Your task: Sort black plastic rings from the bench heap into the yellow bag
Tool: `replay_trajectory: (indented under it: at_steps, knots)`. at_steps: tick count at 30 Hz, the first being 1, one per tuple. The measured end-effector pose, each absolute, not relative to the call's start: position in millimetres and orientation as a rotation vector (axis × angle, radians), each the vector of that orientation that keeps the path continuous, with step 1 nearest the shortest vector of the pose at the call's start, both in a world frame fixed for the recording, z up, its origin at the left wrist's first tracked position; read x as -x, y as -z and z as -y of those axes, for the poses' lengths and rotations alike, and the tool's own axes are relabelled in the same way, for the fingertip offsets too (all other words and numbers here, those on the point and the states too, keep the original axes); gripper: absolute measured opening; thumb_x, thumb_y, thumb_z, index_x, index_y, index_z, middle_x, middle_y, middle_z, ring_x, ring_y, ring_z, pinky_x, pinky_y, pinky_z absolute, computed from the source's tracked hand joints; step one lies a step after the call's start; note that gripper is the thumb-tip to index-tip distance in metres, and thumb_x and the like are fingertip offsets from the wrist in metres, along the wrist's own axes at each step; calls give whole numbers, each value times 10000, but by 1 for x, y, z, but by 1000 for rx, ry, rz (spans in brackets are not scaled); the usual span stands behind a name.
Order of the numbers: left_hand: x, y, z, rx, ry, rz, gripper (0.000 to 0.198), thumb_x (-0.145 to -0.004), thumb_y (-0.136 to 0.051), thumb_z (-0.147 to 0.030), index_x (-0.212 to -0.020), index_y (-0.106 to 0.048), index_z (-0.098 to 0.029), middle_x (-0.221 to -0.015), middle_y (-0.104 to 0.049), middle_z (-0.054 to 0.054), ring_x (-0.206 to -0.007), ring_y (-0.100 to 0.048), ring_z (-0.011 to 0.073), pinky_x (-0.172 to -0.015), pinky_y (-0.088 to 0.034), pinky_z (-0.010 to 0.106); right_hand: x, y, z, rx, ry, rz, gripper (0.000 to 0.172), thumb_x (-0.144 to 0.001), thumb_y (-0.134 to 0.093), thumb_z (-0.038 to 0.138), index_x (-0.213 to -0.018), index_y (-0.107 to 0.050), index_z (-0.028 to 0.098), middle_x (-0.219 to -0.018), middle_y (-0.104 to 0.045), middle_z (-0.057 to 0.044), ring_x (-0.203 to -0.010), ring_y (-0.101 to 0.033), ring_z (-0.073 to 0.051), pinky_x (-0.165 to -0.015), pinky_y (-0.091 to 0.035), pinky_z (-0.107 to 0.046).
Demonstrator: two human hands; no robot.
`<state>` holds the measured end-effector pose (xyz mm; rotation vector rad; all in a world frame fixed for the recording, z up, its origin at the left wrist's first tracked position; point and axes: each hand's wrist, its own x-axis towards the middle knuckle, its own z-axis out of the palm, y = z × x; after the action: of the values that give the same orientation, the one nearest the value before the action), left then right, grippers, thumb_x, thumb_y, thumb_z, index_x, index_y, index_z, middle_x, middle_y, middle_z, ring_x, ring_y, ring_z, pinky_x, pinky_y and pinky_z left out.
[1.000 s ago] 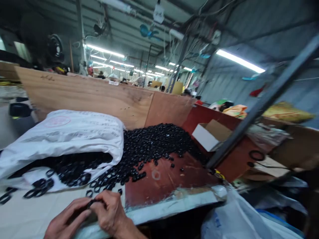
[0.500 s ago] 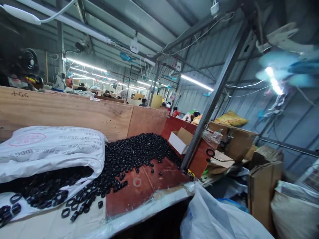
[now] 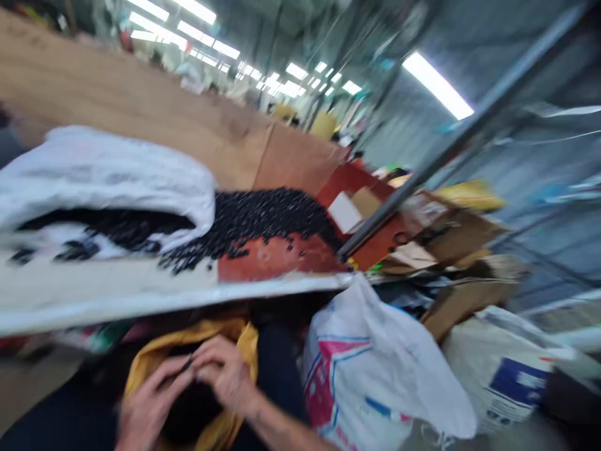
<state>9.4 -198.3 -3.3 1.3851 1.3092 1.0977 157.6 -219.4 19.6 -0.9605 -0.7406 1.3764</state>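
My left hand (image 3: 149, 401) and my right hand (image 3: 229, 376) meet over the mouth of a yellow sack (image 3: 251, 347) between my legs. Their closed fingertips come together on a small black piece (image 3: 188, 363), blurred and mostly covered by the fingers. Inside, the sack looks dark; its contents cannot be made out. On the table beyond lies a heap of small black rings (image 3: 272, 216). More of these spill from the open end of a white woven sack (image 3: 117, 166) on the left.
The table's pale front edge (image 3: 141, 307) runs just beyond my hands. A white printed sack (image 3: 357, 363) stands close on the right, with another sack (image 3: 498, 369) past it. A metal post (image 3: 422, 175), a small open carton (image 3: 347, 213) and cardboard (image 3: 464, 300) are at the right.
My view has tipped downward, bringing both hands and the yellow sack into sight. The table and black heap now sit higher in the picture.
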Motion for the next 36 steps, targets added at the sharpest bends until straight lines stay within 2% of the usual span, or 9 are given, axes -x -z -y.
replay_trajectory:
  at_steps: [5,9,16,21,24,26,29,32,36]
  knots:
    - [-1,34,233,-1018,-933,-1070,275,-771,-800,-372,-962,-764,-177,-865,-755,44,-779,-717,200,-762,-603,312,-170,21,248,1218,-913,1367,174,-850,-686,160,-967,-784,243,-957,-746,-47,-922,-694,-200,-871,-558,-331]
    - [-6,40,241,-1125,-1047,-991,165,-792,-799,-305,-894,-764,-180,-936,-721,53,-888,-699,188,-809,-584,291,-171,30,265,1392,-838,1431,241,-900,-645,242,-1128,-713,207,-906,-707,-46,-792,-681,-168,-732,-567,-279]
    - [-11,47,243,-1410,-1004,-938,114,-868,-732,-251,-961,-763,-194,-982,-699,62,-915,-668,181,-849,-549,310,-174,36,269,1546,-954,1398,229,-976,-540,354,-953,-684,178,-682,-636,4,-558,-583,-115,-555,-486,-221]
    - [-14,62,242,-1192,-982,-967,180,-841,-757,-294,-973,-754,-173,-982,-685,61,-880,-669,178,-780,-564,292,-179,46,273,1482,-1187,1295,274,-948,-574,392,-1080,-662,169,-681,-633,15,-562,-596,-119,-554,-489,-221]
    - [-15,70,243,-1184,-957,-963,216,-818,-777,-321,-964,-758,-163,-978,-690,67,-869,-666,179,-779,-567,298,-183,50,273,1589,-1113,1364,359,-970,-537,417,-743,-669,173,-541,-546,32,-489,-501,-100,-510,-421,-216]
    - [-17,73,244,-1186,-957,-976,217,-808,-785,-320,-953,-760,-160,-977,-693,68,-861,-666,175,-776,-564,294,-184,52,273,1634,-1049,1397,441,-992,-498,424,-667,-657,172,-524,-531,25,-487,-471,-99,-511,-399,-221]
    - [-22,75,243,-1137,-955,-1006,218,-806,-783,-329,-949,-760,-165,-954,-693,59,-834,-668,165,-757,-563,284,-186,55,273,1605,-1069,1395,361,-988,-505,410,-866,-731,156,-616,-604,5,-531,-506,-112,-528,-411,-228]
    - [-25,76,240,-1034,-925,-1034,266,-764,-814,-352,-937,-751,-161,-920,-696,45,-804,-674,160,-742,-566,280,-189,58,272,1619,-1079,1361,334,-972,-534,391,-842,-733,155,-626,-598,2,-554,-524,-120,-558,-438,-235]
    - [-24,77,235,-871,-838,-1014,312,-758,-816,-361,-964,-718,-147,-878,-730,45,-793,-699,172,-775,-578,308,-194,61,269,1460,-1034,1400,244,-900,-625,305,-1080,-719,168,-856,-658,-39,-721,-610,-153,-672,-506,-264]
